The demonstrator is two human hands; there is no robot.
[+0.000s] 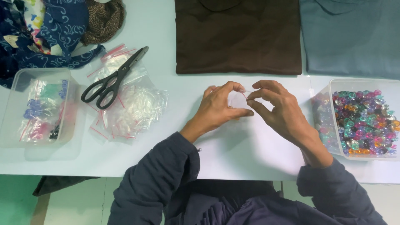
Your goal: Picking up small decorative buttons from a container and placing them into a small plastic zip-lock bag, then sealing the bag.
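Observation:
Both of my hands meet over the middle of the white table [233, 150]. Between them is a small clear zip bag [238, 100] with a red strip along its top. My left hand [218, 109] pinches the bag from the left with thumb and fingers. My right hand [278, 109] pinches its top right edge between thumb and forefinger. The bag looks empty, though my fingers hide part of it.
Black scissors [111, 79] lie on a pile of clear zip bags [133, 108] at left. A clear tub [18, 79] holds bagged coloured pieces. A clear box [333, 125] of several coloured beads stands at right. Folded brown [237, 37] and grey-blue cloths [350, 37] lie behind.

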